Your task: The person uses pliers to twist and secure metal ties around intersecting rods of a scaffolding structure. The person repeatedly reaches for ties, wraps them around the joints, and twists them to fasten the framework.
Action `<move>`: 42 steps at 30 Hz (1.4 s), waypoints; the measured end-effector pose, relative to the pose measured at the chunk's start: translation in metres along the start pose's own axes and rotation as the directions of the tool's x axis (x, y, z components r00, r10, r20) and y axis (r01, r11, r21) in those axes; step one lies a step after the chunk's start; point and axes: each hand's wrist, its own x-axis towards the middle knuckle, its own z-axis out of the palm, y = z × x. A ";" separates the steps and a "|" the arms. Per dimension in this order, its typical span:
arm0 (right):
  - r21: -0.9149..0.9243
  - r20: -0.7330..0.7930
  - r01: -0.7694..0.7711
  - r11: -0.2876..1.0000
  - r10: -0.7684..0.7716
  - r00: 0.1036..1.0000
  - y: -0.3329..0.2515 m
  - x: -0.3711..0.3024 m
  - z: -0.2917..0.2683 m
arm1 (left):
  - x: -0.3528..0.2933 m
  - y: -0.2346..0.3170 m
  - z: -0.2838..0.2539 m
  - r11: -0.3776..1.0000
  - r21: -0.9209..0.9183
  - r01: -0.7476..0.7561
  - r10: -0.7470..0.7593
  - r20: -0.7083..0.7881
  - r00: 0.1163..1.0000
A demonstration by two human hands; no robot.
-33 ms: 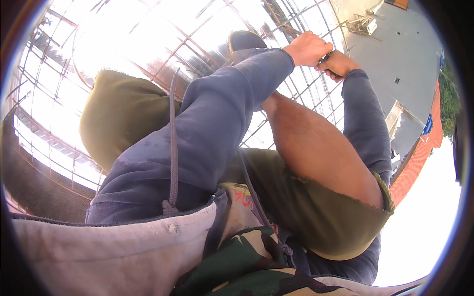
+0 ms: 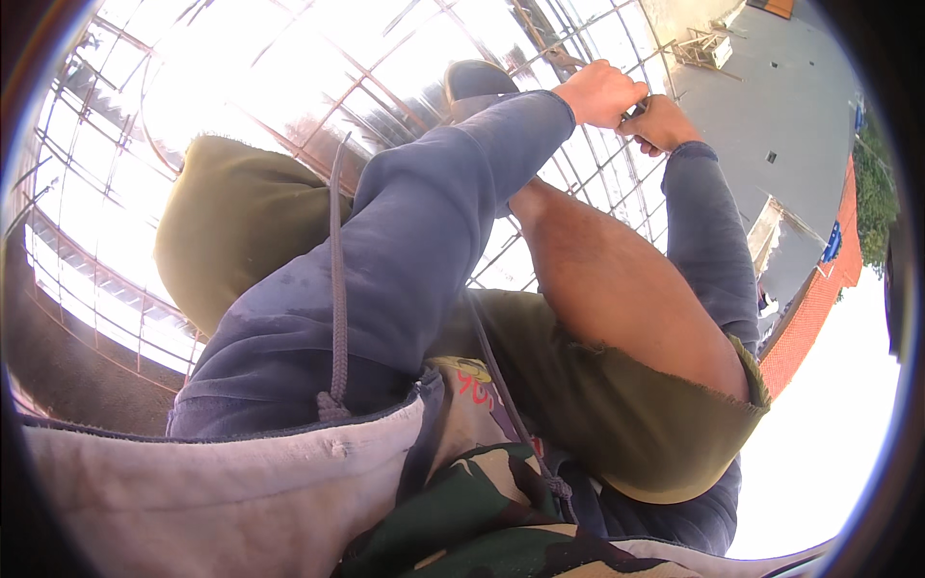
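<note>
At the upper right, over a grid of thin steel bars [image 2: 617,159], my two hands meet. My left hand [image 2: 602,93] is closed, its knuckles up; whatever is inside the fist is hidden. A rusty brown metal piece [image 2: 564,60], shaped like the jaws of pincers, shows just beyond it among the bars. My right hand [image 2: 663,125] is closed around a dark tool handle [image 2: 636,111], and its thumb side touches the left fist. Whether the handle and the brown piece are one tool, I cannot tell.
My bent leg [image 2: 617,279] lies between my forearms, and a dark shoe [image 2: 477,82] rests on the bars. A grey slab [image 2: 771,125] lies to the right, with a pale wooden frame [image 2: 706,50] on it. An orange mesh or tiled strip [image 2: 819,299] borders the slab.
My right hand and forearm have shifted slightly to the left. My left hand stays nearly in place, and both hands remain closed.
</note>
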 end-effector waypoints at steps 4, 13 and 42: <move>-0.764 -0.594 -0.128 0.633 -0.613 0.521 0.000 -0.024 0.024 | 0.017 -0.008 -0.034 0.970 -0.225 0.088 -0.068 0.096 0.993; -0.397 -0.046 -0.104 0.912 0.093 0.995 -0.043 -0.016 -0.030 | 0.006 0.004 -0.012 0.972 -0.060 0.226 -0.229 -0.045 0.972; 0.235 -0.219 0.106 0.966 -0.054 0.974 0.003 -0.052 0.060 | -0.008 -0.104 -0.056 0.862 -0.116 0.493 -0.400 0.441 0.803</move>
